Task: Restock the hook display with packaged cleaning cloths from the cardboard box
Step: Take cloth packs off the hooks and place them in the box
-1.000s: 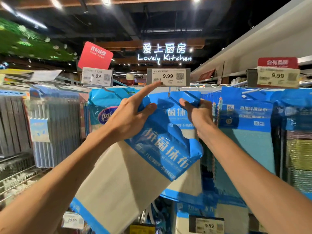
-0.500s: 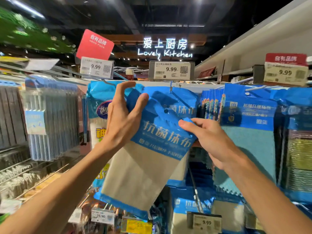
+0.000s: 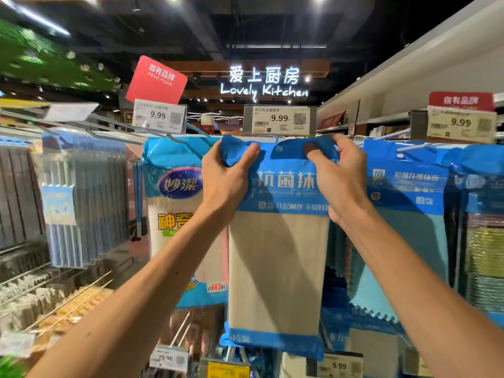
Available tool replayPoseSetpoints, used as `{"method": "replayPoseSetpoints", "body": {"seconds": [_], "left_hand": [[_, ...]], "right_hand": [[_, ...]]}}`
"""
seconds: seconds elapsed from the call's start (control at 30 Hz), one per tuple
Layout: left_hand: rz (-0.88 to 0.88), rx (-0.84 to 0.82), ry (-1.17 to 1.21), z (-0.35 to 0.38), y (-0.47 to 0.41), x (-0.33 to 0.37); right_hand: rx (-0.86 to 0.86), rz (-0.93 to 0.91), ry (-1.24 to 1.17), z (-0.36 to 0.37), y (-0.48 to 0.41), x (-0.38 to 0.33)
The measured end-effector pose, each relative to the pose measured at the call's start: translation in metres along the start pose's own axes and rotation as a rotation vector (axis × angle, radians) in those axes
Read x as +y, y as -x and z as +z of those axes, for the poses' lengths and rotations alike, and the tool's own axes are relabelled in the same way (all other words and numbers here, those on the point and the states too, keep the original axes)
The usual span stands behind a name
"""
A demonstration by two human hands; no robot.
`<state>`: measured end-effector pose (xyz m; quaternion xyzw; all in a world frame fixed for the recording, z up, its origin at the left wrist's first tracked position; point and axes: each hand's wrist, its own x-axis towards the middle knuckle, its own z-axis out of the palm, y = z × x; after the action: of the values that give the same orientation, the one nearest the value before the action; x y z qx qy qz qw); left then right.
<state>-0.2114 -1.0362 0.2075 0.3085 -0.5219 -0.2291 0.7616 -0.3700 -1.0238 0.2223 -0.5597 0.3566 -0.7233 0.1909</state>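
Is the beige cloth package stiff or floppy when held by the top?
Probably floppy: the cloth package crumples at its header under the left hand and right hand. Likely light, as two pinches carry it. Its glossy film may slip.

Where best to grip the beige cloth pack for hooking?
Probably the blue header, top corners, from the front, as left hand and right hand pinch it: pack hangs flat, upright, hang hole clear between them.

Both hands, left [image 3: 227, 184] and right [image 3: 338, 181], pinch the cloth pack [image 3: 278, 263] top below the price tag [image 3: 279, 120]
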Motion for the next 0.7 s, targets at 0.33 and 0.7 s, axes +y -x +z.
{"method": "replayPoseSetpoints", "body": {"seconds": [0.33, 0.7], "left_hand": [[0.053, 0.043, -0.308, -0.008, 0.009, -0.035], [0.23, -0.151, -0.88, -0.007, 0.01, -0.062]], "right_hand": [[0.129, -0.053, 0.258, 0.001, 0.015, 0.029], [0.044, -0.301, 0.683, 0.01, 0.021, 0.078]]}}
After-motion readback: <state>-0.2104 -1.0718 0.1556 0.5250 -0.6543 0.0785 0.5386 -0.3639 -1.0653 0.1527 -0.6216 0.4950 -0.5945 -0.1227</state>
